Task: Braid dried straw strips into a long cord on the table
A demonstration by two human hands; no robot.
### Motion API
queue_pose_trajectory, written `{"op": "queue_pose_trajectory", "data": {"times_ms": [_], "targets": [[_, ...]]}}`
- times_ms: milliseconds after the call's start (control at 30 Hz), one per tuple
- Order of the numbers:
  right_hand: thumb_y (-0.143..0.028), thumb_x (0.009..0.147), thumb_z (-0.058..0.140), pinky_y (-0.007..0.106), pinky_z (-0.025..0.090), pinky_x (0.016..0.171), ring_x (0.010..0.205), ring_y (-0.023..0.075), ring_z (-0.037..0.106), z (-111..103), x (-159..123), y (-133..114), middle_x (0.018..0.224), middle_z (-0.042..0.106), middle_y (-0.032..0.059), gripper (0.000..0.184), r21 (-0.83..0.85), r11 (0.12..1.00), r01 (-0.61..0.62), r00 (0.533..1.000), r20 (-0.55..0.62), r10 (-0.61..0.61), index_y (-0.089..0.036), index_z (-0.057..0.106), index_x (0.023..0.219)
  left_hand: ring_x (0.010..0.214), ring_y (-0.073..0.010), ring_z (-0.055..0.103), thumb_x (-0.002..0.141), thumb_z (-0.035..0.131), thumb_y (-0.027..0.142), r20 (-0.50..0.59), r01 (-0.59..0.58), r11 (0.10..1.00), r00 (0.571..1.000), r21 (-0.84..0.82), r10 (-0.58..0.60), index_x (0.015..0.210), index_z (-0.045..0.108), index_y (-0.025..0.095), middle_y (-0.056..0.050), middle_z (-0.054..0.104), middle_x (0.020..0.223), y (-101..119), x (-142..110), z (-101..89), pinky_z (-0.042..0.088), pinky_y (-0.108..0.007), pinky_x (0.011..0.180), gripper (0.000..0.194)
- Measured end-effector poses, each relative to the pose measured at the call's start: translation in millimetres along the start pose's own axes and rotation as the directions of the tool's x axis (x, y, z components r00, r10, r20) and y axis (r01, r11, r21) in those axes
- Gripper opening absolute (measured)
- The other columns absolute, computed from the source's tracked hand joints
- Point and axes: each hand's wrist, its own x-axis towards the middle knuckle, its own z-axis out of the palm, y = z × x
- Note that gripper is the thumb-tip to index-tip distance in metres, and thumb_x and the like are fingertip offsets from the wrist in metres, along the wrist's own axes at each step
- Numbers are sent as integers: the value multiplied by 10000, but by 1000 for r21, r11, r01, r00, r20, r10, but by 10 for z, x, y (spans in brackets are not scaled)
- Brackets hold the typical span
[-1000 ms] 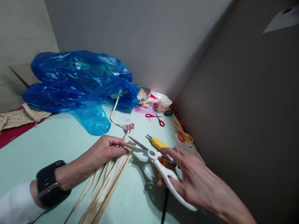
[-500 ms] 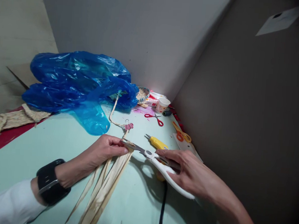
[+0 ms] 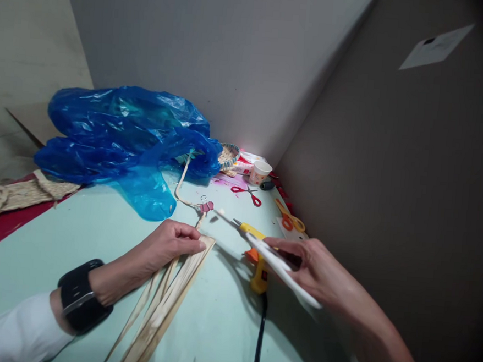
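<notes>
My left hand point(image 3: 169, 247) presses down on the top end of a bundle of pale flat straw strips point(image 3: 167, 300) lying on the light green table point(image 3: 76, 235). My right hand point(image 3: 321, 275) grips the white-handled scissors point(image 3: 269, 257), lifted off the strips with the blades closed and pointing up-left. A small cut piece sits at the blade tip. A pink binder clip point(image 3: 205, 205) holds a thin braided straw cord point(image 3: 181, 185) just beyond the strips' cut end.
A yellow glue gun point(image 3: 256, 259) with a black cable point(image 3: 258, 342) lies under the scissors. Red scissors point(image 3: 247, 192), orange scissors point(image 3: 290, 218), a paper cup point(image 3: 261, 172) and a small woven basket point(image 3: 228, 155) stand near the corner. A big blue plastic bag point(image 3: 120, 134) lies behind. Woven mats point(image 3: 17, 193) lie left.
The scissors closed across the strip ends and cut them, then my right hand lifted them up and to the right. My left hand stayed on the strips.
</notes>
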Motion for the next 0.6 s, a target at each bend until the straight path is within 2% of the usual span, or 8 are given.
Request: {"op": "queue_pose_trajectory", "data": {"times_ms": [67,167,200,267,400,467,600], "targets": [[-320,828,506,201,335,490,559,137,532,-37,3,109,667,646,8,355,-57,995,-82,983,-171,71,-158,709,1070,522,-95,323,629,706,420,-3,1,1000,1000,23,-1,591,586,159,62,424,535,-3,11,-1,207,-244,520,290],[-283,827,505,217,328,507,574,151,550,-34,52,297,689,649,35,351,-188,936,-296,908,-359,215,-139,669,1102,520,-92,283,632,700,425,4,-7,998,1000,70,7,565,562,160,68,382,523,-19,38,-8,175,-248,517,306],[-272,826,515,222,336,522,600,160,568,-14,82,355,727,663,50,340,-227,907,-355,893,-371,257,-138,655,1104,524,-93,278,639,695,427,10,-8,997,1000,77,8,568,558,161,69,374,526,-28,48,-12,171,-249,520,308],[-272,838,529,229,365,567,691,182,609,46,153,449,845,685,90,317,-293,865,-408,891,-334,308,-137,626,1108,539,-96,289,647,690,428,28,-12,997,1000,80,10,578,556,159,65,383,541,-43,64,-20,177,-249,531,308],[-249,873,523,274,415,730,914,243,622,151,299,508,1036,660,162,325,-519,738,-431,900,-303,313,-116,587,1163,557,-101,316,642,692,412,38,-4,997,999,76,1,586,558,158,58,410,553,-44,64,-26,193,-248,545,293],[-221,886,503,329,413,799,971,283,606,158,364,484,1043,648,196,318,-588,682,-434,900,-315,301,-95,586,1166,554,-100,312,644,689,406,44,-7,997,999,74,4,583,557,158,60,405,546,-31,51,-25,191,-249,545,288],[-153,899,459,339,425,777,862,266,634,89,495,407,912,667,204,231,-623,685,-378,926,-247,286,-76,659,983,544,-96,297,639,687,409,57,-6,998,998,64,3,579,553,156,65,388,534,-17,33,-24,183,-251,539,293]]}}
